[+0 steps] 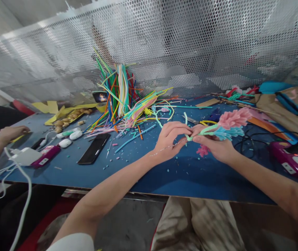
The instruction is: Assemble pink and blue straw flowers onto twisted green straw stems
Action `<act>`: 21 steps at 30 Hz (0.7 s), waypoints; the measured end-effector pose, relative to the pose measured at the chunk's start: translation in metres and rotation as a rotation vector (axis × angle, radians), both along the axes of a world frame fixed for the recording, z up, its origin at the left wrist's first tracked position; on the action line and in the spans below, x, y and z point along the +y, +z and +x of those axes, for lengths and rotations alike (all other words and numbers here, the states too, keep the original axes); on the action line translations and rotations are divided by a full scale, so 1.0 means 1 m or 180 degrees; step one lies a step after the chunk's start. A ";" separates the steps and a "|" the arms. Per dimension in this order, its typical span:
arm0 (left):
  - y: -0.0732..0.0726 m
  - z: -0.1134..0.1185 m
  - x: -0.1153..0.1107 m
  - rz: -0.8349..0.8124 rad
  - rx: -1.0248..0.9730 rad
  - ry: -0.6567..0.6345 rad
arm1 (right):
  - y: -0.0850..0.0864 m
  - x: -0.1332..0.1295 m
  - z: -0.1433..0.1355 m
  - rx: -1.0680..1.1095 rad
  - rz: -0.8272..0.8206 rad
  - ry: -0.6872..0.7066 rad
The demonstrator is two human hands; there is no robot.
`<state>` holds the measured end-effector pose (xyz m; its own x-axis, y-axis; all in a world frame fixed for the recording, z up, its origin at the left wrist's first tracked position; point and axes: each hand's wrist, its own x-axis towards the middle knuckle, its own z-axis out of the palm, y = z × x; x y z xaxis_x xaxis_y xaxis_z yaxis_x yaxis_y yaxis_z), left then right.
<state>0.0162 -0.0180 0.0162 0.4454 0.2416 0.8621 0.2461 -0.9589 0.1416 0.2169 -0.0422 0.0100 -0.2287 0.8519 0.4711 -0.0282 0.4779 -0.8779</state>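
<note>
My right hand (218, 149) is closed round the light green stems of a pipe-cleaner flower bunch. A fluffy pink flower (234, 118) and a light blue flower (229, 132) stick out to its right. A smaller dark pink flower (202, 150) hangs below the fingers. My left hand (170, 138) meets the right one, its fingers pinched on a pale green pipe cleaner (189, 138) at the stems. Across my left hand runs a thin, twisted silvery strand (164, 149). Scissors (193, 120) with yellow handles lie just behind the hands, partly covered.
Loose pipe cleaners (123, 94) stand and lie in a heap at the back. A black phone (94, 149) and purple power strips (45, 156) (292, 158) with cables lie on the blue table (138, 174). At far left is another person's hand (14, 133). Perforated metal (191, 45) closes the back.
</note>
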 end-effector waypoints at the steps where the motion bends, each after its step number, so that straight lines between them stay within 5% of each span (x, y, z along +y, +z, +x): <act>1: 0.000 0.000 0.000 -0.0005 0.0003 0.0029 | 0.001 -0.001 -0.001 -0.0017 0.0017 0.0016; 5: -0.004 -0.001 0.002 0.0044 -0.0073 0.0201 | 0.006 -0.006 -0.005 0.0036 0.0102 -0.0071; 9: -0.008 0.000 0.002 0.0104 -0.0277 -0.0097 | 0.005 -0.009 -0.008 0.0177 0.0125 -0.0227; 18: 0.001 0.010 -0.013 -0.0419 -0.0600 0.0172 | -0.002 -0.006 -0.012 0.0652 0.0293 -0.1132; 21: -0.003 0.012 -0.013 -0.0595 -0.0466 0.0301 | 0.002 -0.005 -0.007 0.0229 0.0456 -0.1663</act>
